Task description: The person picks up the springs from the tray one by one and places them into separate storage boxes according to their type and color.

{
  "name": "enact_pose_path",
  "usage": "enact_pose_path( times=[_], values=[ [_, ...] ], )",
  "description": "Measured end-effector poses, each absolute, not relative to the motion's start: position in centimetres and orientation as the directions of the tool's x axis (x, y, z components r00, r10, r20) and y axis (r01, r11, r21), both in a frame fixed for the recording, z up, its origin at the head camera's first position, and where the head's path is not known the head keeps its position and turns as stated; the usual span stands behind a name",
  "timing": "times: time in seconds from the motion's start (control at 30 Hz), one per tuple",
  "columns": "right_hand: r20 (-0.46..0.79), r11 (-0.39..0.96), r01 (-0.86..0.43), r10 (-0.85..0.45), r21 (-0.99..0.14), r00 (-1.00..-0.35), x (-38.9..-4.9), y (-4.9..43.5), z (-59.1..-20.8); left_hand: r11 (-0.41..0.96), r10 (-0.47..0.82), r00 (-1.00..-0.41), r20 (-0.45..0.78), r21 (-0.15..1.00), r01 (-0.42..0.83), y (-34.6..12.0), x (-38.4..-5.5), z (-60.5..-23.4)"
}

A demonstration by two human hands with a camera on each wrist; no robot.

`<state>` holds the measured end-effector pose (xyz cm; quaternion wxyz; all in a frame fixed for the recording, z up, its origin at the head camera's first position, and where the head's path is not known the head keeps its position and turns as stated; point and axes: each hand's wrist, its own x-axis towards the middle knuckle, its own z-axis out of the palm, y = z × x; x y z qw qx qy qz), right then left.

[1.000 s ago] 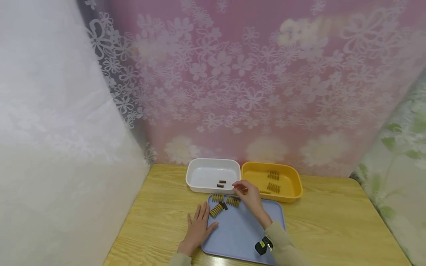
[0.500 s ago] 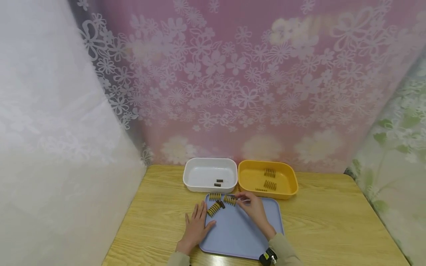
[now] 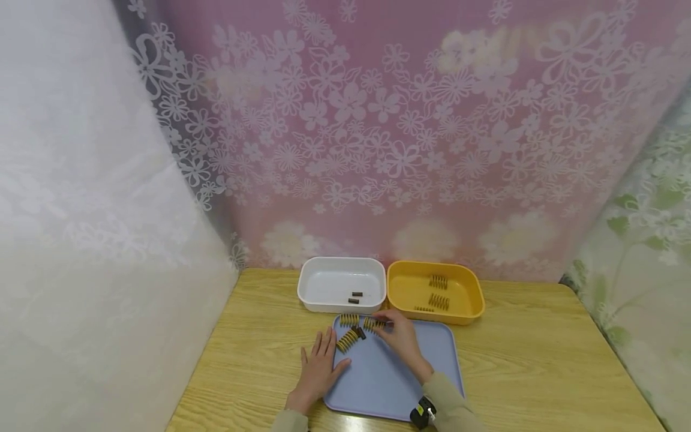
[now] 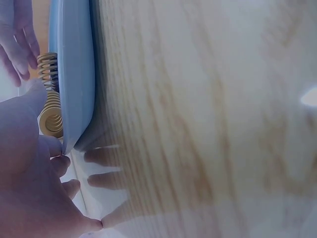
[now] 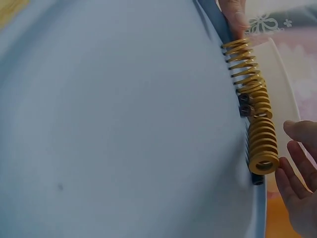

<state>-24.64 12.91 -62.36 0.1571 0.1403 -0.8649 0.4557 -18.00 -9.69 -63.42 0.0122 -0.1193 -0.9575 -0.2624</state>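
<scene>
Three yellow coil springs lie at the far left of the blue tray. The right-hand spring has my right hand at its right end, thumb and fingers apart; in the right wrist view the fingertips are beside the end ring of this spring. The back spring and the slanted spring lie to its left. Small dark cylinders lie among them; another dark cylinder shows beside the right-hand spring. My left hand rests on the tray's left edge, fingers straight.
Behind the tray stands a white box with two small dark cylinders inside. Beside it, a yellow box contains several springs. The wooden table extends to both sides, and a flowered curtain hangs behind.
My right hand has come from above the white box's front right corner down to the right-hand spring on the tray. The left hand stays on the tray's edge.
</scene>
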Motion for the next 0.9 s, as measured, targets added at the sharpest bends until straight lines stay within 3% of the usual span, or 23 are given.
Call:
enact_pose_path(
  times=[0.53, 0.9],
  values=[
    [0.407, 0.582, -0.424, -0.169, -0.694, -0.898, -25.2, 11.7, -63.4, 0.832, 0.225, -0.971, 0.076, 0.504, 0.232, -9.6, -17.9, -63.1],
    [0.312, 0.61, -0.318, -0.12, -0.726, -0.943, -24.6, 11.9, -63.6, 0.826, 0.223, -0.97, 0.093, 0.511, 0.238, -9.7, -17.9, -63.2]
  ],
)
